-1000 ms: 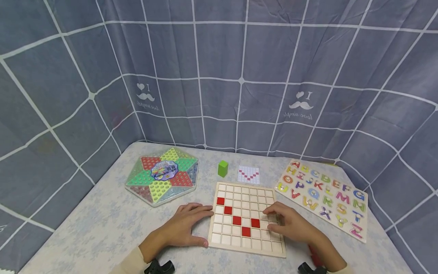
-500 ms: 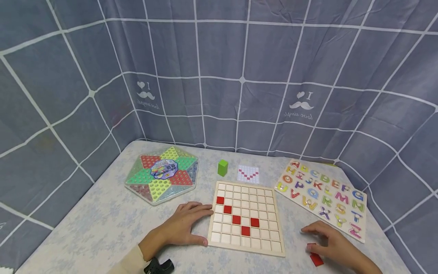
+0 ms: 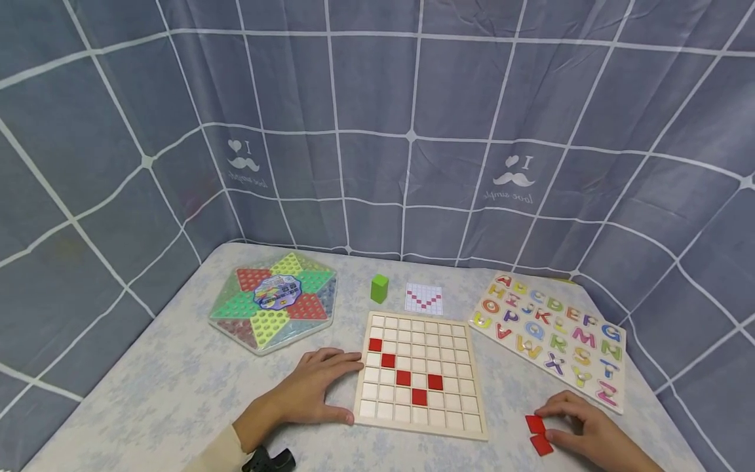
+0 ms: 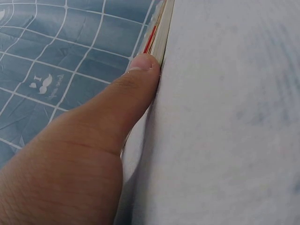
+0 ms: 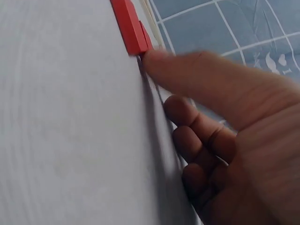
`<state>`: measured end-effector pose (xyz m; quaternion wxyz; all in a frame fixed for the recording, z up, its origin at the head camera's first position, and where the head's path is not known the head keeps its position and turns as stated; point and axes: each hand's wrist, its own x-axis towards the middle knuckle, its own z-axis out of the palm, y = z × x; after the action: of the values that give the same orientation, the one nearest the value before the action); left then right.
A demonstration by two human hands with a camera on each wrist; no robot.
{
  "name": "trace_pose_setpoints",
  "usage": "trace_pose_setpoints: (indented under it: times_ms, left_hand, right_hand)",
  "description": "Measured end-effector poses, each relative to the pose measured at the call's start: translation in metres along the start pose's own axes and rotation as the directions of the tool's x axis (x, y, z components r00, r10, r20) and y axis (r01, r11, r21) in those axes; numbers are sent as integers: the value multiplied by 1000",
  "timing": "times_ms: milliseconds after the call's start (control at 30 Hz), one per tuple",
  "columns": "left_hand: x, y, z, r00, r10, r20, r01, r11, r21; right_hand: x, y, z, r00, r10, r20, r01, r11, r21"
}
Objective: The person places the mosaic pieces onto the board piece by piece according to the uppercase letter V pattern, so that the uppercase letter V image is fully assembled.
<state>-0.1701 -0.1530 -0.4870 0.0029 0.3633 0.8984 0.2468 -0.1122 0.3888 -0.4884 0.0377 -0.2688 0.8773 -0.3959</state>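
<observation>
A square wooden grid board lies flat, holding pale tiles and several red ones in a slanting, V-like line. My left hand rests on the table at the board's left side, fingers extended to its edge. In the left wrist view the thumb presses the board's side. Right of the board, two loose red tiles lie close together. My right hand pinches the farther red tile between thumb and index finger. The right wrist view shows the thumb at a red tile, the other fingers curled.
Behind the board stand a green block and a small card with a pink V pattern. An alphabet puzzle board lies at the right, a hexagonal Chinese checkers set at the left. A blue checked curtain hangs behind.
My right hand has moved from the board to the loose red tiles at the right and taken hold of one. The left hand stays at the board's edge.
</observation>
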Motion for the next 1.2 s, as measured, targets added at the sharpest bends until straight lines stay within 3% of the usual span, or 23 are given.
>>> trace_pose_setpoints:
  times_ms: [333, 633, 933, 1200]
  left_hand:
    - [-1, 0, 0, 1000, -6, -1, 6, 1000, -12]
    - [-1, 0, 0, 1000, 0, -7, 0, 1000, -10]
    - [-2, 0, 1, 1000, -8, -1, 8, 1000, -2]
    - [-1, 0, 1, 1000, -8, -2, 8, 1000, 1]
  right_hand:
    - [5, -5, 12, 980, -112, -166, 83, 981, -174]
    - [9, -6, 18, 980, -26, -199, -10, 985, -175]
    - [9, -6, 23, 963, -50, -264, 7, 987, -162]
    - [15, -10, 24, 951, -9, -309, -44, 985, -164]
